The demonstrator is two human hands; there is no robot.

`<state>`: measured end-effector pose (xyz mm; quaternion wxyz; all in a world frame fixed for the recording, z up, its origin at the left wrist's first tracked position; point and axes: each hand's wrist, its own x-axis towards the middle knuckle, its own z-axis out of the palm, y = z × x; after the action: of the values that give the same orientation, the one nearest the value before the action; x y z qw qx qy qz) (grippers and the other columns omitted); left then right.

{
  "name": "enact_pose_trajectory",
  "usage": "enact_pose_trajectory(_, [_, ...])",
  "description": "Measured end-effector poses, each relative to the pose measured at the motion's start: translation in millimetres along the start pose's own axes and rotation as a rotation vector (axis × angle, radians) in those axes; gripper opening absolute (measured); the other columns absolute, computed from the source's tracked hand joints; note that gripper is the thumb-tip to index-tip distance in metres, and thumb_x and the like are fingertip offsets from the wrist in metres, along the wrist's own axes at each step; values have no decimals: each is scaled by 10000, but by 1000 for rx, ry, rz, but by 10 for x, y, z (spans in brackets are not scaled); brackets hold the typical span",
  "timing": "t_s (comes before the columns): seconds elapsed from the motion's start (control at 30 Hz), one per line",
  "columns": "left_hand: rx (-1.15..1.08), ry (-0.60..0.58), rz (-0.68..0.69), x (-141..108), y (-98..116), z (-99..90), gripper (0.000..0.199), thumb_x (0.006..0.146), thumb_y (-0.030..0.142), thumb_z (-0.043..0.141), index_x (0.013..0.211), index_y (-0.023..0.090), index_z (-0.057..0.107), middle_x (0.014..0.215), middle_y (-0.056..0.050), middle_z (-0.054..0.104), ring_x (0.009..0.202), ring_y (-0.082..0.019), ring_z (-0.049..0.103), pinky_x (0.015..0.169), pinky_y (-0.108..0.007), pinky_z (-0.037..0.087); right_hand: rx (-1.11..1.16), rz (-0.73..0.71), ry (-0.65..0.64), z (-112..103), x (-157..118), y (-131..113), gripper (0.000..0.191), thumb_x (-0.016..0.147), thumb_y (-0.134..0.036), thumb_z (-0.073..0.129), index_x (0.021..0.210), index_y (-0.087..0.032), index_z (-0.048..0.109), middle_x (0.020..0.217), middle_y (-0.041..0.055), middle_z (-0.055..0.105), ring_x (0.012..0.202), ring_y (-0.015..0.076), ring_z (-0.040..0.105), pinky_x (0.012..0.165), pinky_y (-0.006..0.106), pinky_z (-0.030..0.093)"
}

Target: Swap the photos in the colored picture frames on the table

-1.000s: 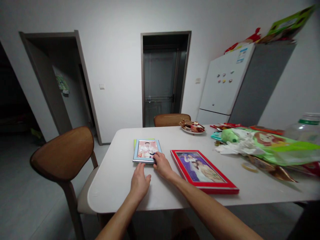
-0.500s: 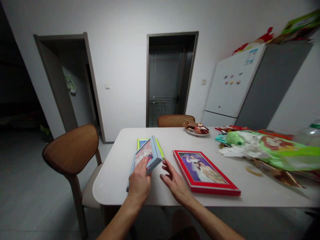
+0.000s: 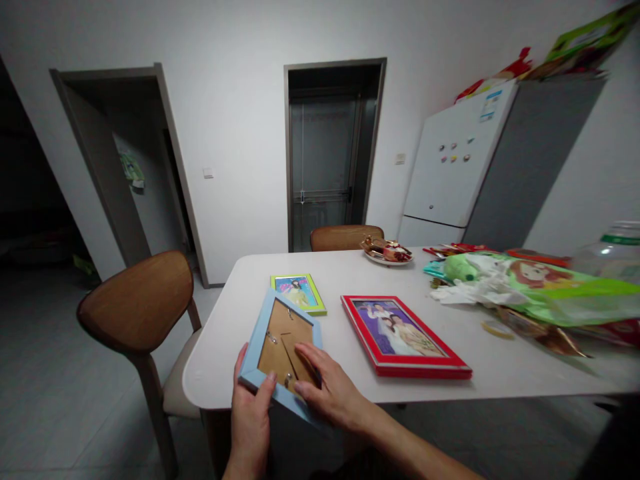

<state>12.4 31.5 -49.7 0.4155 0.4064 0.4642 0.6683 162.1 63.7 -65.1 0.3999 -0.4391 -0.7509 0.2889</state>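
A light blue photo frame (image 3: 254, 328) is held tilted over the table's front edge, its brown backing board (image 3: 274, 357) facing me. Small metal clips and a folding stand leg (image 3: 295, 363) show on that back. My left hand (image 3: 251, 407) grips the frame by its lower left corner, thumb on the border. Across the lower right of the back lies my right hand (image 3: 330, 390), its fingers curled at the stand leg. Behind it, a smaller yellow-green photo frame (image 3: 316, 293) lies face up. To the right, a red photo frame (image 3: 400, 369) with a wedding picture lies face up.
The white table (image 3: 225, 320) carries a plate of wrapped items (image 3: 387, 252) at the back. A green plastic bag (image 3: 545, 293), tissues (image 3: 473, 290) and a tape roll (image 3: 497, 331) clutter the right side. A wooden chair (image 3: 145, 300) stands left.
The blue photo frame has been turned over from its picture side to its back and drawn nearer. My right hand has come from beside it onto its back. The view has shifted slightly.
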Motion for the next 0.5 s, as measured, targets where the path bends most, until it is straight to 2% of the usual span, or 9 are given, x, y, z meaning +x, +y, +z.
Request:
enact_pose_trajectory(0.1, [-1,-83,-91,-32,-27,-115,713,645,333,617,1245,188,260,1121,-95,542,931,-204,571,797,-297,453,-125,-25,-30,-27,-48,52,578,634,-381,593,1172,-202,481,1258,112,421,1153,249,368,968,421,267])
enact_pose_trajectory(0.17, [82,-117,-88,-22,-59,-216,739,631,362,626,1244,169,261,1108,-101,549,939,-215,566,816,-316,444,-191,-42,-47,-39,-60,43,546,649,-335,574,1166,-180,490,1250,124,427,1136,242,387,958,400,284])
enact_pose_trajectory(0.27, [335,-129,-30,4,-162,-383,714,604,381,632,1212,154,335,1142,-108,526,1036,-254,502,904,-376,373,-275,-73,-73,-54,-64,26,523,645,-292,561,1148,-158,509,1218,138,459,1109,247,412,942,395,299])
enact_pose_trajectory(0.4, [673,-163,38,-1,-350,-536,590,615,388,602,1136,147,465,1184,-123,502,1201,-322,289,966,-477,254,-344,-107,-67,-66,-90,67,463,623,-243,556,1082,-185,562,1168,119,509,1074,253,439,924,411,305])
enact_pose_trajectory(0.5, [804,-239,168,-21,-456,-561,549,674,384,553,1160,149,449,1216,-123,476,1203,-290,299,999,-493,176,-347,-125,-38,-75,-109,114,433,628,-241,556,1059,-202,575,1148,105,527,1072,253,441,922,419,301])
